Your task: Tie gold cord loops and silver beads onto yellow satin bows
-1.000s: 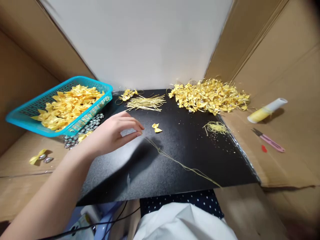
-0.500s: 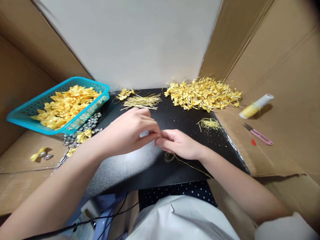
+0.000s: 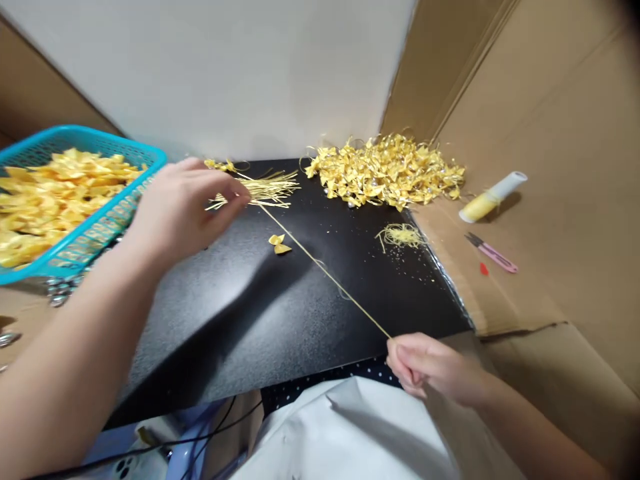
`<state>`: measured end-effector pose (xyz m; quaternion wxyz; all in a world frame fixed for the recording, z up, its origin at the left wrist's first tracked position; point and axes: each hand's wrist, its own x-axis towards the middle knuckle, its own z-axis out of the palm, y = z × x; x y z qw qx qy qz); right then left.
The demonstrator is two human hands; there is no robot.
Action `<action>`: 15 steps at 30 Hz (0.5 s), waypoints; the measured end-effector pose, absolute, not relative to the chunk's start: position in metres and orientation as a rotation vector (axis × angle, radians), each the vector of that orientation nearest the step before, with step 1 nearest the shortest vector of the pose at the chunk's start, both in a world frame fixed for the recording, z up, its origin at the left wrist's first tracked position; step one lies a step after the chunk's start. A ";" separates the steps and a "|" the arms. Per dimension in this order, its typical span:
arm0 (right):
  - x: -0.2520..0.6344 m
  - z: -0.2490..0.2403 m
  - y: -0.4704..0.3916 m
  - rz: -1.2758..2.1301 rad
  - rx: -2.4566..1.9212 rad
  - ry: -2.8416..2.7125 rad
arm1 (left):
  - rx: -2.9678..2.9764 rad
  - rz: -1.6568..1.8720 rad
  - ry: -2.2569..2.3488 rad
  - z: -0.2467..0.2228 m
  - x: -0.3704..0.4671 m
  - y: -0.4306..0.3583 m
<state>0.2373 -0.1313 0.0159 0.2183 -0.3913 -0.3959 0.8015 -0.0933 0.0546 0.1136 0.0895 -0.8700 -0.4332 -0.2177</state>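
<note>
A thin yellow cord runs straight and taut across the black tabletop between my two hands. My right hand is closed on its near end by the table's front edge. At the far end the thumb and fingertips of my left hand pinch together on the cord, beside a bundle of cut yellow cords. Beneath the stretched cord lies a small yellow ribbon bow.
A blue basket of yellow bows stands left, with silver beads beside it. At the back right is a heap of finished gold bows. Thread scraps, pink snips and a white tube lie right.
My hands, together over the middle before, have moved apart: left toward the back left, right toward the front right. The cord is now stretched out, and a bow shows on the table.
</note>
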 end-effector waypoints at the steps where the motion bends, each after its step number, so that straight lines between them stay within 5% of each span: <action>1: 0.248 0.013 -0.141 2.215 -1.155 -1.100 | -2.533 -0.629 -1.328 0.111 -0.097 0.060; 8: 0.311 -0.023 -0.195 2.057 -1.493 -1.127 | -2.332 -0.762 -1.511 0.099 -0.106 0.072; 15: 0.333 -0.064 -0.219 2.034 -1.469 -0.502 | -2.470 -0.616 -1.403 0.093 -0.103 0.066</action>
